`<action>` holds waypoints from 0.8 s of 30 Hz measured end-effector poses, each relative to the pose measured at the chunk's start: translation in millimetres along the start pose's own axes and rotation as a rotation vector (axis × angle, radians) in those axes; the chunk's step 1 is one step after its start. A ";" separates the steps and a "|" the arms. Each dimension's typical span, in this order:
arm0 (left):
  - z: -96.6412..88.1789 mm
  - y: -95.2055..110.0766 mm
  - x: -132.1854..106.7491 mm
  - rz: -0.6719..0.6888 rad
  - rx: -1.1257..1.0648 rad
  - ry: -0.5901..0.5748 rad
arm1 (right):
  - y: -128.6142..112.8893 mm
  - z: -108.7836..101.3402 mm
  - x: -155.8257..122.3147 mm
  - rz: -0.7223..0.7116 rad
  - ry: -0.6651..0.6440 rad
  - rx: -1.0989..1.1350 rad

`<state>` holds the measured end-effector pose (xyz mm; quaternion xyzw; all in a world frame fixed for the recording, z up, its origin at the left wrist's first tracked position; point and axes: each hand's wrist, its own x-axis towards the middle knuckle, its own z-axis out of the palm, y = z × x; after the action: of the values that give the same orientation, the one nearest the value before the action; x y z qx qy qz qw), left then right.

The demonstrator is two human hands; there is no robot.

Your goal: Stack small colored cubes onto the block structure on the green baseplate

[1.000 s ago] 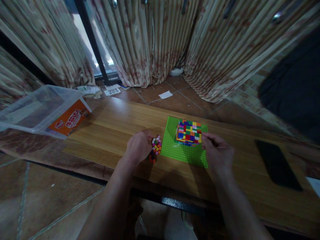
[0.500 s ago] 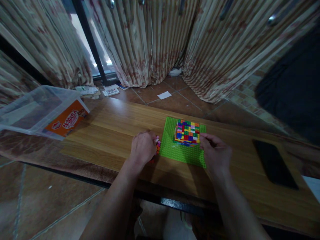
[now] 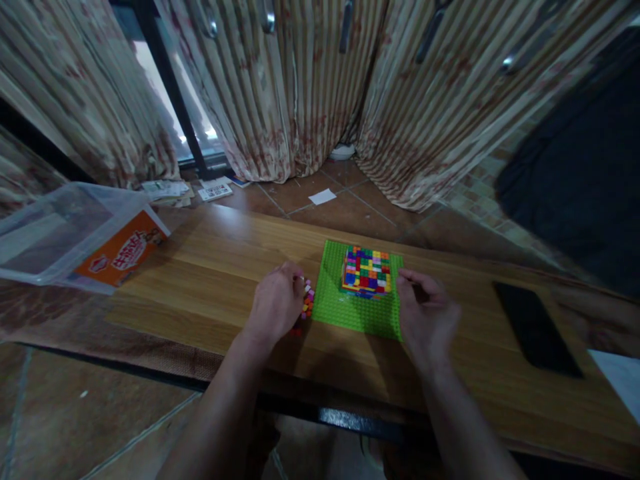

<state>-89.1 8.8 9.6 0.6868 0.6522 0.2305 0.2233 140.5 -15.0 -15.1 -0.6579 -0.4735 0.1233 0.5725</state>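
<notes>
A block of many-coloured toy bricks [image 3: 367, 272] stands on a green studded baseplate [image 3: 357, 316] on the table. My right hand [image 3: 429, 317] is just right of the block, over the baseplate's right edge, with thumb and forefinger drawn together. Whether something small sits between those fingertips is hidden. Left of the baseplate lies a small heap of loose bricks [image 3: 308, 299] in pink, white, orange and red. Over the heap's left side, my left hand [image 3: 277, 300] is bent with its fingers pinched downward. The hand covers its own fingertips, so what they grip cannot be made out.
A clear plastic bin [image 3: 80, 227] with an orange label stands at the table's left end. On the right of the wooden table [image 3: 210, 267] lies a black phone-like slab [image 3: 536, 328], with white paper [image 3: 617, 380] beyond it. Curtains [image 3: 300, 100] hang behind.
The view has shifted slightly. My right hand has drawn a little to the right, off the block's side. My left hand has edged left, showing more of the loose bricks.
</notes>
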 end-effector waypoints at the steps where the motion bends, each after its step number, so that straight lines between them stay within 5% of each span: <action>1: -0.8 0.9 -0.8 0.000 -0.139 0.002 | -3.6 -0.8 -1.5 -0.075 0.008 -0.007; 5: 3.4 14.3 -7.7 0.008 -0.779 -0.067 | -20.6 -2.4 -12.0 -0.225 -0.067 0.092; 10: 15.8 35.6 -14.4 -0.025 -1.152 -0.212 | -33.2 -3.2 -25.4 -0.197 -0.349 0.222; 14: 20.8 39.6 -14.9 -0.022 -1.150 -0.245 | -36.5 -2.7 -28.4 -0.174 -0.430 0.205; 24: 26.1 41.4 -17.0 0.053 -1.002 -0.205 | -31.6 -6.2 -22.5 -0.207 -0.379 0.130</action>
<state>-41.2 -10.4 13.7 0.5306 0.4188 0.4521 0.5820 117.9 -39.4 5.8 -0.5327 -0.6287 0.2152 0.5241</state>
